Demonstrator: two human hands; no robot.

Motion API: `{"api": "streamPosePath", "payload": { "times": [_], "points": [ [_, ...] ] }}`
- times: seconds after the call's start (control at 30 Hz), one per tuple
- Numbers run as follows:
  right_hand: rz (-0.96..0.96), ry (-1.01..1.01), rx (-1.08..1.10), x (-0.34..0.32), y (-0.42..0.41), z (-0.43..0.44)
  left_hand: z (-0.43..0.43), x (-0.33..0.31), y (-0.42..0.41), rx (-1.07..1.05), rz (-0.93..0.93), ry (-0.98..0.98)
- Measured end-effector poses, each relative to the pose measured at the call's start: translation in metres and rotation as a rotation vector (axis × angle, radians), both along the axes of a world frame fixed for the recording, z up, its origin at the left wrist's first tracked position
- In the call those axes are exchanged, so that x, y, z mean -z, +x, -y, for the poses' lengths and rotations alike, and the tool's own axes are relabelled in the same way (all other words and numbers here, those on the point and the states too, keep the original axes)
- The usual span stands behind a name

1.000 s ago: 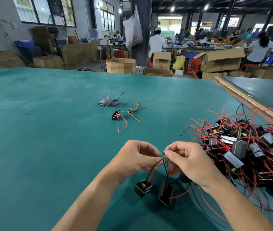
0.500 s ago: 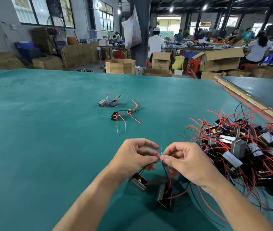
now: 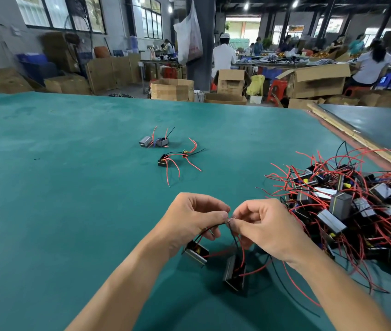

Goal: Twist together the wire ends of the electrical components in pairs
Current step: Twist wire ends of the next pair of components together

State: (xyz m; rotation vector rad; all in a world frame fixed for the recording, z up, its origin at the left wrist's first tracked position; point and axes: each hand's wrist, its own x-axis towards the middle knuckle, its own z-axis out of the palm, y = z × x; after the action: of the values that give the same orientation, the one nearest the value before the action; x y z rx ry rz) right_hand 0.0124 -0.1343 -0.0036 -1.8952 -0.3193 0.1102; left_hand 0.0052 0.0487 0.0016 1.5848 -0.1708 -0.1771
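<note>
Trailing pinched black wire ends (image 3: 228, 220), two boxy metal-banded components (image 3: 195, 255).

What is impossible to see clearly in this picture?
Head view: the wire ends, covered by fingertips of the left hand and right hand.
Head view: the component pile, cut off by the right edge.
Head view: joints of the far pairs, too small.
</note>
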Motion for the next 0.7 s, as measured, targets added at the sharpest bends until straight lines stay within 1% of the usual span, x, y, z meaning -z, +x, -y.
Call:
{"api": "streamPosePath", "payload": {
  "times": [0.13, 0.3, 0.43, 0.7],
  "points": [
    [0.007, -0.026, -0.019, -0.0007, -0.0013, -0.0007, -0.0004, -0.0013, -0.0008, 0.010, 0.006, 0.028],
    [0.068, 0.050, 0.007, -0.0020, -0.0023, -0.0001, 0.0010, -0.0027, -0.0016, 0.021, 0.012, 0.057],
    [0.139, 0.065, 0.012, -0.0033, -0.0033, -0.0009, 0.0007, -0.0038, -0.0027, 0.031, 0.013, 0.085],
    [0.181, 0.080, 0.005, -0.0038, -0.0023, -0.0017, 0.0019, -0.0046, -0.0037, 0.035, 0.012, 0.118]
  ]
}}
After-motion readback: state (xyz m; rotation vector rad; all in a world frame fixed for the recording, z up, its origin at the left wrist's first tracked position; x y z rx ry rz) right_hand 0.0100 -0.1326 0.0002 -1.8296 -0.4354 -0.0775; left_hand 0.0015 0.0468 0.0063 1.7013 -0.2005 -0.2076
